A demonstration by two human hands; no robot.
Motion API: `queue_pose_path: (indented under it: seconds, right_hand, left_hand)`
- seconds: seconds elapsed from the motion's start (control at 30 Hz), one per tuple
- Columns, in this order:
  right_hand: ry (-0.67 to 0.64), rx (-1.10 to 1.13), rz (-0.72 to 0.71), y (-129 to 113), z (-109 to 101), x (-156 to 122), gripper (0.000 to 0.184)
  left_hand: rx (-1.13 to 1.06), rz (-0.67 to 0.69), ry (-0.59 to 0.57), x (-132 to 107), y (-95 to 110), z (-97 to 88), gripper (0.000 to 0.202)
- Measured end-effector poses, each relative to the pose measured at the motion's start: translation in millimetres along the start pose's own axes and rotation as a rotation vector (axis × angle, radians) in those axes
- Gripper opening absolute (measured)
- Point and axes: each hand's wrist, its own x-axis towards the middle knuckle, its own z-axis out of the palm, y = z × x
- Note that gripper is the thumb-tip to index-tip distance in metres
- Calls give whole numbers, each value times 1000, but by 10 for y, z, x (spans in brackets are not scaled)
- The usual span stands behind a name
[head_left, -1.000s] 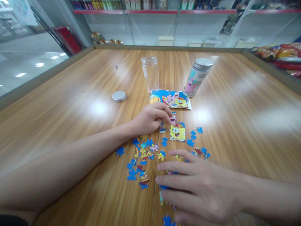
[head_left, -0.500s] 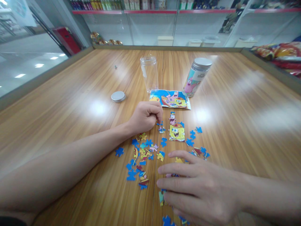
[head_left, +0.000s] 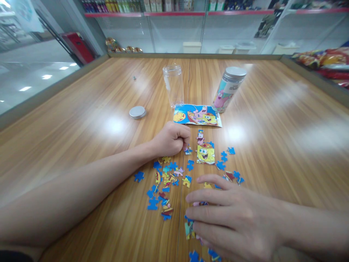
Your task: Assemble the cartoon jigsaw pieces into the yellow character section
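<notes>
My left hand (head_left: 171,139) is curled into a fist on the table, just below the picture sheet (head_left: 188,115); whatever its fingers hold, if anything, is hidden. Beside its fingertips lies a small puzzle piece (head_left: 188,150). To the right is a joined section of jigsaw (head_left: 205,153) with a yellow cartoon face and a pink figure above it. My right hand (head_left: 231,214) lies open, fingers apart, over loose puzzle pieces (head_left: 189,230), which it partly covers. More loose pieces (head_left: 153,203), mostly blue, are scattered between my forearms.
Behind the sheet stand a clear open jar (head_left: 174,87) and a lidded jar (head_left: 229,89) with a cartoon label. A silver lid (head_left: 137,112) lies on the left. A raised edge (head_left: 191,56) borders the table, with shelves beyond. Bright packets (head_left: 324,60) are at the right.
My left hand has shifted slightly down toward me, uncovering the yellow part of the picture sheet and covering a blue piece. My right hand has barely moved.
</notes>
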Motion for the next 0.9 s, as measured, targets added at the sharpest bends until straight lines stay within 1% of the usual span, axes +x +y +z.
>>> queue_pose_path:
  seconds: [0.13, 0.23, 0.4, 0.9]
  right_hand:
    - [-11, 3, 9, -7, -3, 1, 19]
    - [-24, 3, 24, -10, -8, 4, 17]
    - [-35, 0, 4, 0, -15, 5, 16]
    - [-25, 41, -18, 8, -18, -1, 25]
  left_hand:
    - [20, -12, -42, 1, 6, -3, 24]
    - [29, -5, -51, -3, -1, -4, 23]
    - [40, 3, -58, -7, 2, -4, 22]
    - [32, -13, -76, -12, -16, -1, 22]
